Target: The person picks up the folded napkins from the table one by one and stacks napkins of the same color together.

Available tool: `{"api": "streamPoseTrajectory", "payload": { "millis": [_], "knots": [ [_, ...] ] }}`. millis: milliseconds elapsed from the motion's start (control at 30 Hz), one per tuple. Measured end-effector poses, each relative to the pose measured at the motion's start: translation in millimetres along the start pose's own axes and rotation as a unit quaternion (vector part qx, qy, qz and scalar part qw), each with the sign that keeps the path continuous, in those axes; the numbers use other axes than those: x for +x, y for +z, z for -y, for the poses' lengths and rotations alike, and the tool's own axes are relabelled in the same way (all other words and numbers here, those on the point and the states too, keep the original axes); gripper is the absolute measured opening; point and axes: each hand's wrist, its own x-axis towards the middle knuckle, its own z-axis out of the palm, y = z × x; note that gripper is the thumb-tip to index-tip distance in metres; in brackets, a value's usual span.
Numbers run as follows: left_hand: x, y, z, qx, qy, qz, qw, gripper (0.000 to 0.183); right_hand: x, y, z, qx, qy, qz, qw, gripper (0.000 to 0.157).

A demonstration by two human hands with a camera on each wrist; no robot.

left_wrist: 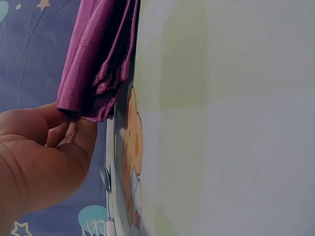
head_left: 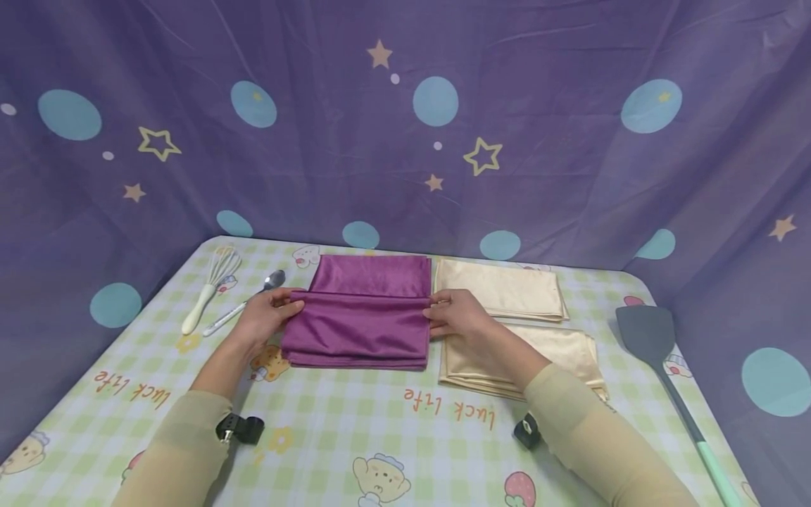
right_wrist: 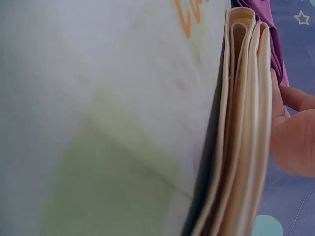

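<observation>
A folded purple satin cloth (head_left: pixel 357 331) lies in front of me at the middle of the table, its far edge overlapping a second folded purple cloth (head_left: pixel 374 273) behind it. My left hand (head_left: pixel 269 317) pinches the far left corner of the nearer cloth between thumb and fingers. At the opposite corner my right hand (head_left: pixel 459 313) grips the same edge. Loose layers of the purple cloth (left_wrist: pixel 86 64) show beside the left fingers in the left wrist view. In the right wrist view, a folded cream cloth (right_wrist: pixel 241 123) partly hides the right hand (right_wrist: pixel 295 132).
Two folded cream cloths lie to the right, one farther back (head_left: pixel 500 289) and one nearer (head_left: pixel 526 359) under my right forearm. A whisk (head_left: pixel 212 289) and a spoon (head_left: pixel 247 303) are at the left. A grey spatula (head_left: pixel 652 338) lies along the right edge of the checked tablecloth (head_left: pixel 317 436).
</observation>
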Motion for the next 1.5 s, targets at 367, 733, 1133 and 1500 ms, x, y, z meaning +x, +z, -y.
{"api": "streamPoseTrajectory", "payload": {
  "millis": [367,733,1133,1500],
  "knots": [
    [2.7,5.1,-10.2,-0.021,-0.015,-0.028,0.9993,0.058,8,-5.7,2,0.035,-0.005,-0.017,0.999,0.031],
    [15.3,9.5,-13.1,-0.026,-0.035,-0.052,0.9977,0.058,15,-12.1,10,0.051,-0.015,-0.023,0.998,0.036],
    [30.0,17.0,-22.1,-0.083,-0.020,-0.072,0.9937,0.053,26,-20.9,17,0.075,0.009,-0.051,0.996,0.039],
    [42.7,22.1,-30.7,-0.107,-0.020,-0.073,0.9914,0.056,37,-29.4,24,0.086,0.011,-0.050,0.995,0.038]
  ]
}}
